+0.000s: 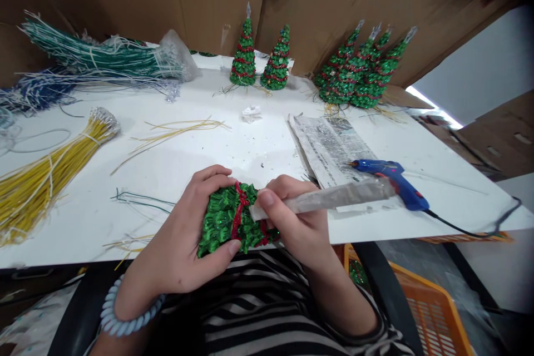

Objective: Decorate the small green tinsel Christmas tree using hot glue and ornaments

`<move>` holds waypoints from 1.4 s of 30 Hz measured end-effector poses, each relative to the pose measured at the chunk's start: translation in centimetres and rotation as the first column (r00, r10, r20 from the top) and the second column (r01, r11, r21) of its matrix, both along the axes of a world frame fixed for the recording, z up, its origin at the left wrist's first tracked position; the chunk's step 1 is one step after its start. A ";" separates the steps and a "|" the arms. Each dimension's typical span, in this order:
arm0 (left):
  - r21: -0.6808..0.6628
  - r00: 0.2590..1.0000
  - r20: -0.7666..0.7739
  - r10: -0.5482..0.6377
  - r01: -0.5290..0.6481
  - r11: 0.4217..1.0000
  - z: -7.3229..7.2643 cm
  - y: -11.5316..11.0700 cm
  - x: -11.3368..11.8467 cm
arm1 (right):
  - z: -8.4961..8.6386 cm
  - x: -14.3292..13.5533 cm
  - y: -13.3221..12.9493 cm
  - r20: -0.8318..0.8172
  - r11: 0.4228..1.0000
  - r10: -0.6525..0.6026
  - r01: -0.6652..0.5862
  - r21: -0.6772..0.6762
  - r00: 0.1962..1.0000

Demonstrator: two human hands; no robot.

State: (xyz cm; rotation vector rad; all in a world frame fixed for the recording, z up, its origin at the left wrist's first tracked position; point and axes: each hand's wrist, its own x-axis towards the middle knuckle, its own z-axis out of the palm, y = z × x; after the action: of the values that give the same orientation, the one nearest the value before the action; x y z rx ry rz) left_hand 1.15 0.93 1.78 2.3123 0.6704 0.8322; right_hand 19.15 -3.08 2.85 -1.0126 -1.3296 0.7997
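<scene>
A small green Christmas tree figurine with red garland lies on its side at the table's front edge. My left hand wraps round its wide end, thumb below and fingers on top. In my right hand is a flat greyish stick, pinched between thumb and fingers. The stick's near tip touches or lies just over the tree's surface; I cannot tell which. Its other end points right, in front of a blue glue gun. The narrow end of the tree is hidden behind my right hand.
Several finished-looking trees stand at the back. Bundles of yellow wires and green wires lie left, with loose strands nearby. A folded newspaper is beside the glue gun, whose cord trails right. An orange basket sits below right.
</scene>
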 end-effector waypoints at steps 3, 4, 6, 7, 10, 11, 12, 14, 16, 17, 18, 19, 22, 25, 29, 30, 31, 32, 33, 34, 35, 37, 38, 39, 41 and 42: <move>-0.003 1.000 -0.002 -0.001 0.001 1.000 0.0 0.0 0.0 | -0.1 0.0 0.0 -0.043 0.999 -0.043 0.044 0.027 0.998; -0.004 1.000 -0.004 -0.001 0.001 1.000 0.1 0.0 -0.1 | -0.2 0.0 0.0 -0.065 0.997 -0.060 0.063 0.037 0.996; -0.004 1.000 -0.003 0.001 -0.001 1.000 0.1 -0.1 -0.1 | -0.2 0.0 0.1 -0.066 0.998 -0.052 0.054 0.039 0.996; -0.003 1.000 -0.003 0.000 0.000 1.000 0.1 -0.1 -0.1 | -0.2 0.0 0.1 -0.045 0.999 -0.027 0.029 0.035 0.999; -0.001 1.000 -0.002 0.005 -0.005 1.000 0.1 -0.1 -0.2 | -0.1 0.0 0.0 -0.013 0.999 0.020 -0.019 0.038 1.000; 0.001 1.000 -0.004 0.006 -0.006 1.000 0.1 -0.1 -0.1 | -0.1 -0.1 0.0 -0.028 0.999 0.000 0.001 0.046 1.000; 0.002 1.000 -0.004 0.007 -0.007 1.000 0.1 -0.1 -0.1 | -0.1 -0.1 0.0 -0.047 0.998 -0.029 0.032 0.054 0.998; 0.003 1.000 -0.003 0.006 -0.006 1.000 0.1 -0.1 -0.1 | -0.1 -0.1 -0.1 -0.047 0.997 -0.056 0.058 0.051 0.997; 0.002 1.000 -0.004 0.002 -0.002 1.000 0.1 -0.1 0.0 | -0.1 -0.1 -0.1 -0.002 0.999 -0.025 0.025 0.031 1.000; 0.000 1.000 -0.006 0.003 -0.003 1.000 0.1 -0.1 0.0 | -0.1 -0.1 -0.1 0.012 1.000 -0.007 0.006 0.029 1.000; -0.002 1.000 -0.009 0.004 -0.004 1.000 0.1 -0.1 0.0 | -0.1 -0.1 -0.1 0.006 0.999 -0.002 0.001 0.033 1.000; -0.001 1.000 -0.010 0.007 -0.007 1.000 0.1 -0.1 0.0 | -0.1 -0.1 -0.1 -0.017 0.999 -0.015 0.015 0.040 1.000; 0.002 1.000 -0.010 0.011 -0.011 1.000 0.1 0.0 0.0 | -0.3 -0.1 0.0 -0.076 0.996 -0.077 0.080 0.046 0.994; 0.005 1.000 -0.004 0.009 -0.009 1.000 0.1 0.0 0.0 | -0.2 -0.1 0.0 -0.015 0.999 -0.031 0.031 0.020 0.999; 0.010 1.000 -0.005 0.009 -0.009 1.000 0.0 -0.1 -0.1 | 0.2 -0.2 0.2 -0.074 0.997 -0.069 0.071 0.024 0.995; 0.011 1.000 -0.004 0.011 -0.011 1.000 0.0 -0.1 -0.1 | 0.3 -0.3 0.2 -0.093 0.996 -0.079 0.081 0.025 0.993; 0.009 1.000 -0.004 0.011 -0.011 1.000 0.0 -0.1 -0.1 | 0.3 -0.3 0.2 -0.095 0.997 -0.068 0.070 0.020 0.993; 0.008 1.000 -0.005 0.011 -0.011 1.000 0.0 -0.2 -0.1 | 0.4 -0.3 0.3 -0.082 0.999 -0.039 0.040 0.009 0.996; 0.007 1.000 -0.004 0.010 -0.010 1.000 0.0 -0.1 0.0 | 0.4 -0.3 0.3 -0.063 1.000 -0.005 0.004 -0.007 0.998; 0.007 1.000 -0.004 0.008 -0.008 1.000 0.0 -0.1 0.0 | 0.4 -0.4 0.3 -0.053 1.000 0.015 -0.016 -0.020 0.999; 0.007 1.000 -0.005 0.010 -0.010 1.000 0.0 -0.1 0.0 | 0.4 -0.4 0.3 -0.056 1.000 0.010 -0.011 -0.026 0.998; 0.006 1.000 -0.005 0.016 -0.016 1.000 0.0 0.0 0.0 | 0.3 -0.3 0.3 -0.098 0.999 -0.053 0.052 -0.014 0.994; 0.006 1.000 -0.004 0.018 -0.018 1.000 0.0 0.0 0.0 | 0.3 -0.3 0.3 -0.119 0.997 -0.080 0.079 -0.008 0.990; 0.006 1.000 -0.003 0.018 -0.018 1.000 0.0 0.0 0.0 | 0.3 -0.3 0.3 -0.122 0.997 -0.081 0.080 -0.010 0.989; 0.012 1.000 -0.001 0.015 -0.015 1.000 0.0 -0.1 -0.1 | 0.3 -0.3 0.3 -0.086 0.999 -0.022 0.019 -0.036 0.996; 0.016 1.000 -0.001 0.013 -0.013 1.000 0.0 -0.1 -0.1 | 0.4 -0.3 0.3 -0.066 0.999 0.012 -0.016 -0.050 0.998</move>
State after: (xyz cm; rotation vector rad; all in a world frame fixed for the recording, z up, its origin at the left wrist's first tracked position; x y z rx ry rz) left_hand 1.01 0.83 1.73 2.3256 0.6820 0.8448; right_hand 18.85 -2.73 3.23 -1.0093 -1.2665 0.8743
